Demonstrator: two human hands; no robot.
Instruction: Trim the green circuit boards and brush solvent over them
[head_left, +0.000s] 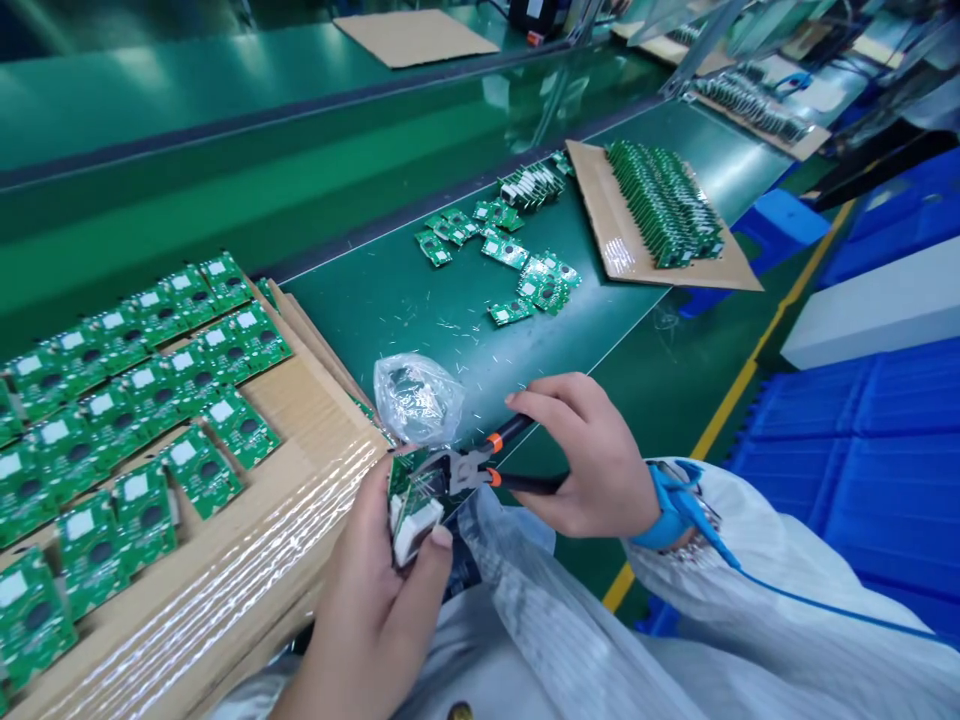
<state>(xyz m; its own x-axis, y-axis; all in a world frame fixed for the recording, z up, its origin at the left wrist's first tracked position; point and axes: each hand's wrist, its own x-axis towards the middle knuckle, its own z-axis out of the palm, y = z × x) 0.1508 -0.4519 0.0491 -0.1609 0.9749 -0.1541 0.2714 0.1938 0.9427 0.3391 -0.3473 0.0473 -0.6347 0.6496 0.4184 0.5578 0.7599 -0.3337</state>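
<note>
- Left hand [365,600], 6 o'clock: fingers curled, pinching green circuit board [405,510] with white connector [415,530].
- Right hand [596,460], 4 o'clock: wrapped around black-handled side cutters [469,472], jaws at board edge.
- Clear plastic bag [416,400]: 12 o'clock, just beyond.

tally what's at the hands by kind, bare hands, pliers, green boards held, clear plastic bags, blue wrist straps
Bare hands, left hand and right hand: 2
Black-handled pliers with orange collars: 1
Green circuit board with white connector, held: 1
Clear crumpled plastic bag: 1
Blue wrist strap: 1
Total: 6
</note>
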